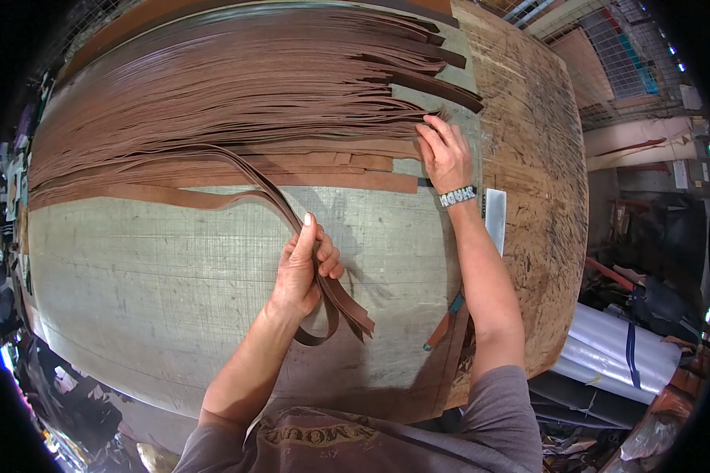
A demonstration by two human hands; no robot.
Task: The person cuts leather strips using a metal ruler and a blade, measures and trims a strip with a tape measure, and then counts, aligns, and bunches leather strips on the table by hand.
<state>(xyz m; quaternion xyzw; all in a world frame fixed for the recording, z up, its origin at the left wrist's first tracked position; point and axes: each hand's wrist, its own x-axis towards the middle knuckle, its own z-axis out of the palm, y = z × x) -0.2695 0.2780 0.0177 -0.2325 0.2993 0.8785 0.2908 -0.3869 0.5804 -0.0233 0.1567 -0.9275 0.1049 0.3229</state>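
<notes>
My left hand is closed around several long brown leather strips, thumb pointing up. Their cut ends hang below my fist and one strip loops beneath it, while the rest arc back to the left. Farther up, a wide pile of brown leather strips lies lengthwise across the cutting mat. At the pile's right end, my right hand has its fingertips pinched on the end of a strip. How many strips it grips is hidden. A patterned band circles that wrist. Wider, lighter strips lie just below the pile.
The green-grey cutting mat covers most of a scarred wooden table. Beside my right forearm lies a white flat piece. A tool with an orange-brown handle rests lower down. Silvery rolls stand off the table's right side.
</notes>
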